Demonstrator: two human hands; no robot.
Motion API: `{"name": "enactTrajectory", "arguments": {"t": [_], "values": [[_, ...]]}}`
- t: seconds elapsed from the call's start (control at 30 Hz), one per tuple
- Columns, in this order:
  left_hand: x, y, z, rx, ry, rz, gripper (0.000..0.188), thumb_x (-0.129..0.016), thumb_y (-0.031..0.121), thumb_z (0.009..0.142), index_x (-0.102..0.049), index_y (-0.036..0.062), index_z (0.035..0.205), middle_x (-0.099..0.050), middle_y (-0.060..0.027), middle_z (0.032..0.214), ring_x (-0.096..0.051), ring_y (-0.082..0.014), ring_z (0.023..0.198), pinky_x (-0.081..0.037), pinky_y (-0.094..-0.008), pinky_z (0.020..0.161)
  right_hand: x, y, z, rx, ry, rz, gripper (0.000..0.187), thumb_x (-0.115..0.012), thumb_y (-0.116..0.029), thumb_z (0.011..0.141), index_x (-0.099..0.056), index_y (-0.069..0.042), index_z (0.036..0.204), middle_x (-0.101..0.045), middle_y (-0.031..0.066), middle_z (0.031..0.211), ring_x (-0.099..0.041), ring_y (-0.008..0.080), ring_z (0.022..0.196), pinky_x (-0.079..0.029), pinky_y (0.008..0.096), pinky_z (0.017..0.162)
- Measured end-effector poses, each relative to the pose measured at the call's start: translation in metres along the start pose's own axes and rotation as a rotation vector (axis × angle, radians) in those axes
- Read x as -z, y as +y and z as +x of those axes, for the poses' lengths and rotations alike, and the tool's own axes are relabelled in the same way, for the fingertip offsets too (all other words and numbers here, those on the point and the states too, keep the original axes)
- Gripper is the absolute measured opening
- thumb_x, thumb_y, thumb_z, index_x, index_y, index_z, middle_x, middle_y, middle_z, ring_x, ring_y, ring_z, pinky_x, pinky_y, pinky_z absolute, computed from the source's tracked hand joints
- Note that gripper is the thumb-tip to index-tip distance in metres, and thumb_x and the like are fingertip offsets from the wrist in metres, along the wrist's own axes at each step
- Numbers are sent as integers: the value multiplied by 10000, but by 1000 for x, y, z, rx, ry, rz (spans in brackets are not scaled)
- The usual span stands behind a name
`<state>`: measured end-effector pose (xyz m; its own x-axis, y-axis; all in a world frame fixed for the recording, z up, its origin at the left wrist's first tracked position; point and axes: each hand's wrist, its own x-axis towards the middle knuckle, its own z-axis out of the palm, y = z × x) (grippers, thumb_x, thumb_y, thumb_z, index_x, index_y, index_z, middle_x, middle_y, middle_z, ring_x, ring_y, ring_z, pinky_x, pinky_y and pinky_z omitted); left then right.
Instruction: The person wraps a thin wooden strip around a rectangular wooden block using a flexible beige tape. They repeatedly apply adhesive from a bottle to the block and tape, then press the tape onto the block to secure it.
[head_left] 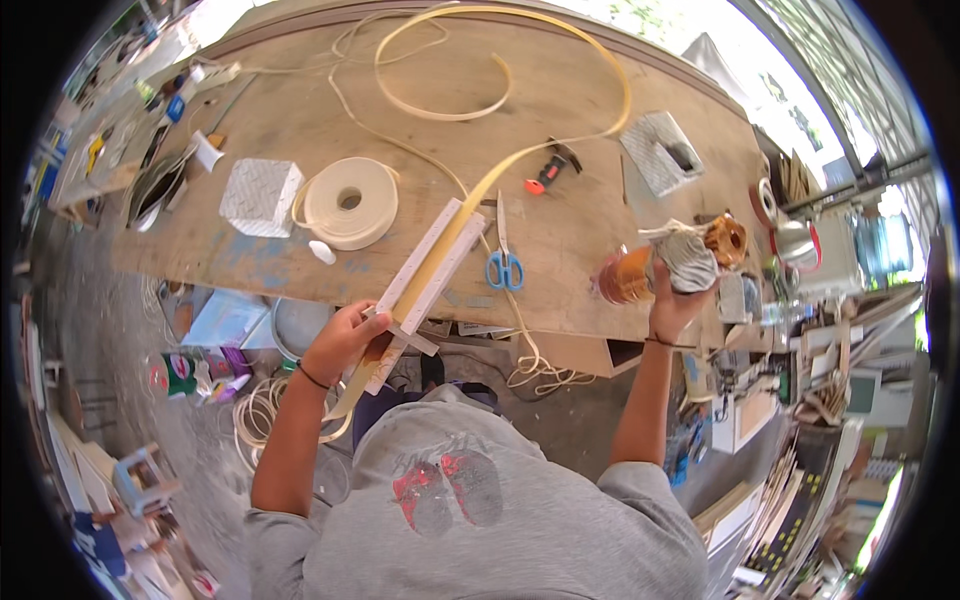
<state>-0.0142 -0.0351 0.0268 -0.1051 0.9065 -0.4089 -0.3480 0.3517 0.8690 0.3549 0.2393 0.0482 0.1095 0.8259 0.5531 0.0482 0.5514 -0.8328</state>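
My left hand (pixel 345 345) is closed around the near end of a white, channel-shaped wooden guide (pixel 408 262), which juts over the table's front edge. A long yellowish edging strip (pixel 433 262) runs through the channel, and its near end hangs down past my wrist. My right hand (pixel 682 300) grips a crumpled grey cloth (pixel 686 258) at the right of the table. Just beyond the cloth is a sticky-looking amber-brown container (pixel 726 240). Left of that hand an amber plastic jar (pixel 624 275) lies tilted. Blue-handled scissors (pixel 504 262) rest beside the guide.
A wooden worktable (pixel 280 110) bears a roll of pale edging (pixel 375 215), a patterned block (pixel 262 198), a hammer (pixel 553 168) and a metal box (pixel 662 152). The strip loops across the far side. Coiled strip (pixel 262 420) lies on the floor; stacked boards (pixel 775 510) stand at right.
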Motion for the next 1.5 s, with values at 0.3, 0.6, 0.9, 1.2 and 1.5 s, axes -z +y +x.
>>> {"name": "enactTrajectory", "arguments": {"t": [0.3, 0.6, 0.9, 1.2, 1.5], "values": [[-11, 10, 7, 64, -40, 39, 484, -644, 376, 887, -518, -18, 1139, -585, -3, 814, -519, -47, 670, -444, -209, 616, -16, -7, -20, -53, -81, -22, 884, -807, -71, 707, -234, 32, 1373, -465, 144, 1265, -484, 213, 1154, -394, 332, 982], [-7, 30, 2, -24, -27, 28, 399, -625, 341, 909, -562, -4, 1100, -573, 15, 814, -507, -41, 667, -435, -203, 607, -69, 29, -30, -64, -118, 63, 841, -803, -79, 720, -271, 30, 1362, -444, 149, 1296, -458, 219, 1187, -367, 337, 1015], [28, 33, -21, -29, -37, -85, 430, -659, 341, 888, -540, -10, 1107, -590, -1, 822, -516, -42, 640, -440, -205, 571, -58, 18, -41, -162, -191, -194, 889, -794, -78, 723, -223, 10, 1399, -398, 144, 1355, -428, 242, 1233, -362, 360, 1032], [55, 61, -82, -56, -39, -24, 513, -716, 357, 838, -510, -28, 1105, -600, -48, 911, -574, -80, 717, -500, -216, 605, -145, -63, -169, -470, -430, 228, 685, -510, -481, 933, -324, -18, 1402, -441, 149, 1362, -418, 241, 1247, -345, 431, 1015], [76, 61, -164, -140, 86, 155, 647, -728, 430, 805, -481, -41, 1174, -603, -88, 1024, -604, -125, 877, -528, -255, 727, -309, -114, -153, -935, -785, 1160, 512, -397, -423, 992, -423, -52, 1344, -509, 79, 1328, -463, 213, 1235, -345, 408, 1061]]}}
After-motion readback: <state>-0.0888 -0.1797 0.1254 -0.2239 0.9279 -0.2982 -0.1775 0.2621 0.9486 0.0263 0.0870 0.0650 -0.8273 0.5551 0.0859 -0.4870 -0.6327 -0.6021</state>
